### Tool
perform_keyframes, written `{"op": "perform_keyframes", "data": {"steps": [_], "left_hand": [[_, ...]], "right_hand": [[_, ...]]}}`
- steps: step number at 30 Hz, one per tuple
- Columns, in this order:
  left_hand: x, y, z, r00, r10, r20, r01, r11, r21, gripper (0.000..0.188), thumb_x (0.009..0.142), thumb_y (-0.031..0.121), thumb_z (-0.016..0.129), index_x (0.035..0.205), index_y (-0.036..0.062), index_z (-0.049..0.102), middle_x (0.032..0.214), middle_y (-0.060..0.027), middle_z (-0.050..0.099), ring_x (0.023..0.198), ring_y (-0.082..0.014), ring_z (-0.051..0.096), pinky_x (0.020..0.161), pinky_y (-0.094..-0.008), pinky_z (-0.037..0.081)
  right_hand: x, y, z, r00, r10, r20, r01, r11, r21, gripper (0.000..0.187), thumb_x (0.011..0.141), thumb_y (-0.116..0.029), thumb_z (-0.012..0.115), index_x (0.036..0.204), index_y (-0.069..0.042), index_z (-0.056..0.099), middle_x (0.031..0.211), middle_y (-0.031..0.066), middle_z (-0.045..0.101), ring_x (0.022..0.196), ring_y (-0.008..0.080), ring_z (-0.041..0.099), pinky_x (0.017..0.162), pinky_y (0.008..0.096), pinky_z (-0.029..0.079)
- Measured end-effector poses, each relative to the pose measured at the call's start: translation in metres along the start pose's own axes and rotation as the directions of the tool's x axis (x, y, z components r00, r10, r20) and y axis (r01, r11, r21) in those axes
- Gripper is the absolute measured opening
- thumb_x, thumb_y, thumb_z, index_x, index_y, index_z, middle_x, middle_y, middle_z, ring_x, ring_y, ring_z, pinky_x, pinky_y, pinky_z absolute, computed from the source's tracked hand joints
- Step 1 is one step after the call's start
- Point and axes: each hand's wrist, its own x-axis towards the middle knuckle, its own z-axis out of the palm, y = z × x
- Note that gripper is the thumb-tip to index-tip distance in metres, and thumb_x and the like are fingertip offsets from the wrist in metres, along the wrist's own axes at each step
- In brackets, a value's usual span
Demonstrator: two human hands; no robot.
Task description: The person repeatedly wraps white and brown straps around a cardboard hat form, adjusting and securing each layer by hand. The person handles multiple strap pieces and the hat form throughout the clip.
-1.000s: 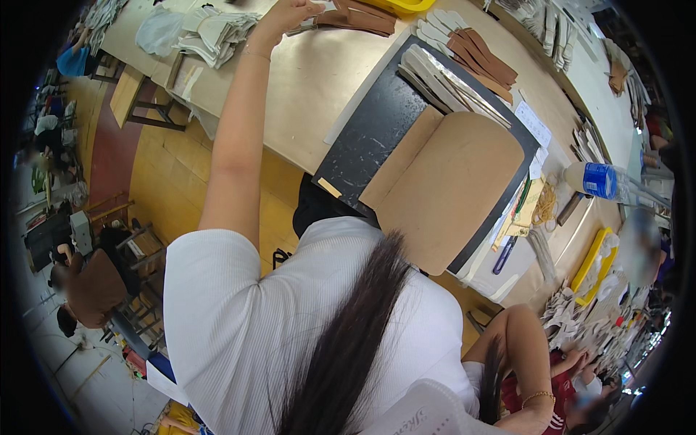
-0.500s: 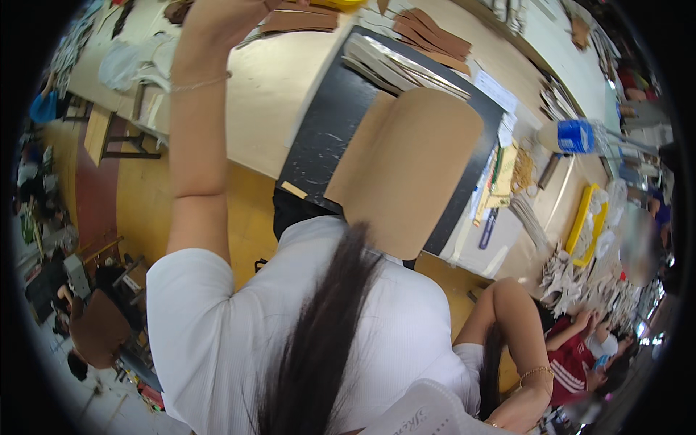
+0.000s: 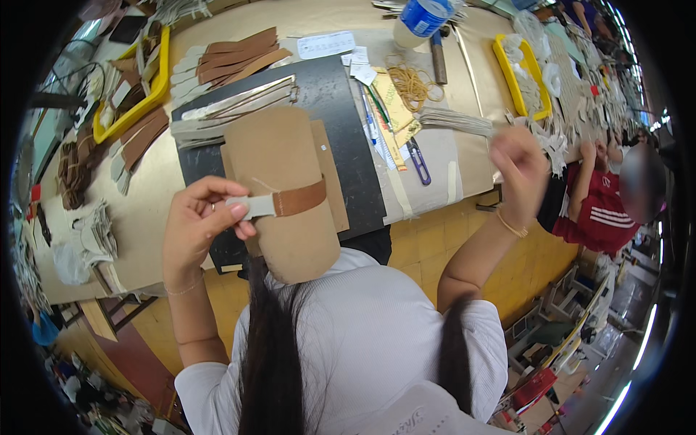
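Above the black mat (image 3: 341, 123), the left hand (image 3: 196, 228) pinches a brown-and-grey strap (image 3: 279, 203) laid across the rounded tan cardboard form (image 3: 279, 181), placed but apparently not yet fixed, while the blurred right hand (image 3: 518, 163) hovers loosely curled, its grip unclear.

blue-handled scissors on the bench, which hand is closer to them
Right. The right hand is raised just to the right of the blue-handled scissors, over the bench edge. The left hand is far to their left, pinching a brown and grey strip across the tan rounded cardboard piece.
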Motion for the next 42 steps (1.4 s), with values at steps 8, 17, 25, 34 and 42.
{"op": "perform_keyframes", "data": {"steps": [8, 17, 25, 34, 42], "left_hand": [[-0.006, -0.011, -0.006, 0.999, -0.010, -0.031, 0.007, 0.995, -0.099, 0.017, 0.080, -0.003, 0.062, 0.096, -0.0063, 0.057, 0.075, -0.0141, 0.064, 0.062, -0.0170, 0.065, 0.056, -0.0242, 0.053], [-0.008, -0.011, -0.005, 1.000, -0.018, -0.024, 0.015, 0.993, -0.120, 0.018, 0.080, -0.003, 0.062, 0.097, -0.0062, 0.057, 0.078, -0.0151, 0.064, 0.064, -0.0176, 0.065, 0.058, -0.0247, 0.053], [-0.008, -0.012, -0.005, 1.000, -0.005, -0.011, 0.004, 0.993, -0.117, 0.019, 0.080, -0.004, 0.062, 0.098, -0.0068, 0.056, 0.078, -0.0151, 0.064, 0.065, -0.0174, 0.065, 0.058, -0.0247, 0.053], [-0.011, -0.013, -0.003, 0.999, 0.014, -0.036, -0.017, 0.995, -0.094, 0.023, 0.079, -0.005, 0.061, 0.101, -0.0076, 0.055, 0.080, -0.0154, 0.064, 0.066, -0.0171, 0.065, 0.059, -0.0243, 0.053], [-0.015, -0.016, -0.005, 1.000, 0.019, -0.024, -0.021, 0.993, -0.113, 0.025, 0.080, -0.005, 0.059, 0.104, -0.0082, 0.054, 0.083, -0.0150, 0.064, 0.068, -0.0170, 0.065, 0.061, -0.0243, 0.053]], "right_hand": [[0.003, 0.130, 0.037, 0.994, -0.081, 0.070, 0.106, 0.819, -0.564, 0.014, 0.068, -0.002, 0.070, 0.077, -0.004, 0.061, 0.079, 0.0072, 0.053, 0.079, 0.0243, 0.053, 0.071, 0.0338, 0.043], [0.018, 0.137, 0.037, 0.972, -0.110, 0.209, 0.220, 0.741, -0.635, 0.014, 0.066, -0.004, 0.070, 0.076, -0.007, 0.060, 0.078, 0.0046, 0.055, 0.078, 0.0237, 0.053, 0.071, 0.0347, 0.042], [0.020, 0.133, 0.030, 0.981, 0.026, 0.194, 0.084, 0.839, -0.537, 0.012, 0.071, -0.005, 0.069, 0.078, -0.004, 0.059, 0.079, 0.0051, 0.059, 0.078, 0.0214, 0.055, 0.069, 0.0309, 0.046], [0.038, 0.139, 0.001, 0.934, 0.299, 0.193, -0.289, 0.954, -0.080, 0.013, 0.085, -0.013, 0.064, 0.088, -0.001, 0.060, 0.078, 0.0001, 0.062, 0.070, 0.0069, 0.055, 0.063, 0.0200, 0.045], [0.046, 0.086, -0.001, 0.910, 0.374, 0.179, -0.346, 0.923, -0.167, 0.023, 0.087, -0.011, 0.060, 0.106, 0.001, 0.061, 0.082, 0.0002, 0.062, 0.073, 0.0060, 0.056, 0.064, 0.0202, 0.047]]}}
